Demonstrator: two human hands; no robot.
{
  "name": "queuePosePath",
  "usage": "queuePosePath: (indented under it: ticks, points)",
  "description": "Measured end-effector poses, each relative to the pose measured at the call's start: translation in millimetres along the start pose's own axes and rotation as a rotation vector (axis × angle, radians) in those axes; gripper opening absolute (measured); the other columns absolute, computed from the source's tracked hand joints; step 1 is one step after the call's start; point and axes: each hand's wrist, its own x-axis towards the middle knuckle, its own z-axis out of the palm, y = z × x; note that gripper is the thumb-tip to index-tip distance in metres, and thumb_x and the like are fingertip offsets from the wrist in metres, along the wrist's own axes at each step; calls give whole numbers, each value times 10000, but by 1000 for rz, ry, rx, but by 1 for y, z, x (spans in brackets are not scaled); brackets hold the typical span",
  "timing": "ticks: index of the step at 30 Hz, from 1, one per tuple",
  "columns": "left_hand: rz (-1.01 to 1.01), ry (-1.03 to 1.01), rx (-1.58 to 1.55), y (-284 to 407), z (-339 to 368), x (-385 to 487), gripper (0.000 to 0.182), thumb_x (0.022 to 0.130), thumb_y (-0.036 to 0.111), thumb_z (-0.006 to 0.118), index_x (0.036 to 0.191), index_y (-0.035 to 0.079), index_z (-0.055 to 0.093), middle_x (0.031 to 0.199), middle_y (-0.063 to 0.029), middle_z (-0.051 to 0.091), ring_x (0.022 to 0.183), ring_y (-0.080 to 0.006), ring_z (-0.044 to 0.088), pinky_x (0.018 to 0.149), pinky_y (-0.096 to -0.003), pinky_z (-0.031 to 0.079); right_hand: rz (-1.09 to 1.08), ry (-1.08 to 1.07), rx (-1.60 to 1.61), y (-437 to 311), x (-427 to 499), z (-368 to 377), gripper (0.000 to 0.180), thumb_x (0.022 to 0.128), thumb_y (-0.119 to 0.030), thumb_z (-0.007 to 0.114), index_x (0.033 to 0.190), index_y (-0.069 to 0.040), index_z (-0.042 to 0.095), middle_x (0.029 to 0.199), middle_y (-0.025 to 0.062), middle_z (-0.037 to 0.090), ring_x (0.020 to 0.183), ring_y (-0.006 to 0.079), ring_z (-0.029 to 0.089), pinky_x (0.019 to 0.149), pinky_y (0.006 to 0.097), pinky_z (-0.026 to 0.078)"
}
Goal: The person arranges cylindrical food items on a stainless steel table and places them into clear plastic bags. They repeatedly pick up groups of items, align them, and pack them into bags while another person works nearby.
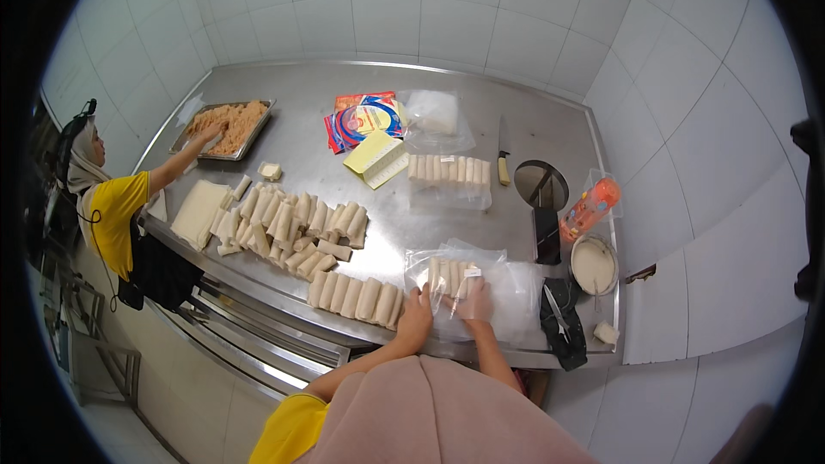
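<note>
A clear plastic bag (485,259) lies at the front of the steel table with a row of uncooked spring rolls (445,276) inside and a small white label on it. At the bag's left edge, my left hand (416,319) grips the film near its open end. My right hand (475,303) looks hazy behind the film, by the rolls' right end; whether it grips them cannot be made out. Left of my left hand, a neat row of rolls (354,296) lies along the table edge. Behind that is a heap of loose rolls (280,219). More flat plastic bags (519,293) lie to the right.
A co-worker (122,212) reaches into a tray of filling (225,132). Wrapper sheets (200,212) lie nearby. A packed bag (449,174), a knife (503,167), and a round table hole (541,183) are further back. Scissors (555,309), a paste bowl (593,264) and an orange bottle (590,209) stand right.
</note>
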Motion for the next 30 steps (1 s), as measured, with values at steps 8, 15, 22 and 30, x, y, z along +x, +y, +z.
queuePosePath:
  ticks: [8, 15, 22, 30]
  points:
    - [548, -26, 92, 6, 16, 25, 585, 898, 237, 493, 1435, 156, 277, 1512, -65, 198, 1391, -266, 181, 1116, -484, 136, -165, -119, 26, 40, 13, -4, 499, 723, -355, 658, 1166, -161, 538, 799, 90, 594, 760, 332, 616, 639, 441, 492]
    - [615, -123, -75, -16, 28, 24, 563, 921, 258, 458, 1442, 158, 268, 1513, -72, 195, 1397, -248, 168, 1122, -470, 118, -47, -139, 8, 43, 2, 2, 505, 728, -323, 674, 1189, -146, 565, 801, 117, 626, 677, 316, 608, 626, 419, 486]
    - [558, -192, -172, -9, 27, 25, 523, 952, 257, 413, 1449, 200, 260, 1526, -40, 164, 1405, -263, 129, 1122, -488, 84, -157, -45, 317, 51, -6, 7, 470, 816, -245, 586, 1270, -142, 524, 899, 162, 620, 754, 315, 603, 679, 403, 469]
    - [536, -372, -429, -10, -29, 29, 519, 922, 368, 501, 1380, 156, 378, 1479, -114, 259, 1374, -277, 218, 1099, -479, 184, -52, -148, 115, 35, -15, -6, 533, 792, -359, 640, 1217, -59, 525, 1011, 219, 589, 906, 373, 571, 771, 438, 447]
